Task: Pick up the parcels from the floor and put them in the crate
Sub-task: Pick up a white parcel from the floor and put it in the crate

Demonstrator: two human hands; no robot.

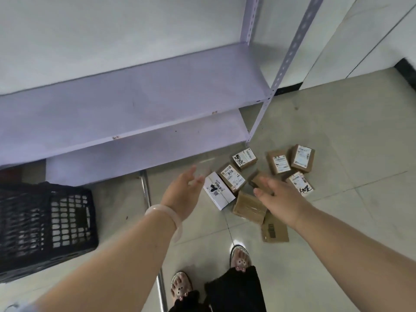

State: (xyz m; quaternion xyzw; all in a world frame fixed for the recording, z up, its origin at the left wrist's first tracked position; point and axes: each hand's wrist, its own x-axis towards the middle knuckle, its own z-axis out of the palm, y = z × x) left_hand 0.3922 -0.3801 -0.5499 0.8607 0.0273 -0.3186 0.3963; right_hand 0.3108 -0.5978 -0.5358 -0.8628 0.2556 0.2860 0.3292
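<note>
Parcels (233, 177): small cartons, mostly brown, clustered on floor (349, 154) off right end of shelf (135, 104). Crate (27, 221): black, latticed, on floor far left, well apart from parcels. Left hand (183, 194): open, fingers loosely spread, empty, just beside white parcel (219, 193); pale bangle (166, 212) on wrist. Right hand (279, 199): open, fingers straight, over brown parcel (257, 180); contact unclear.

Bare floor (126, 212) lies open between the crate (45, 230) and the parcels (254, 183), with the shelf (135, 122) close behind.
</note>
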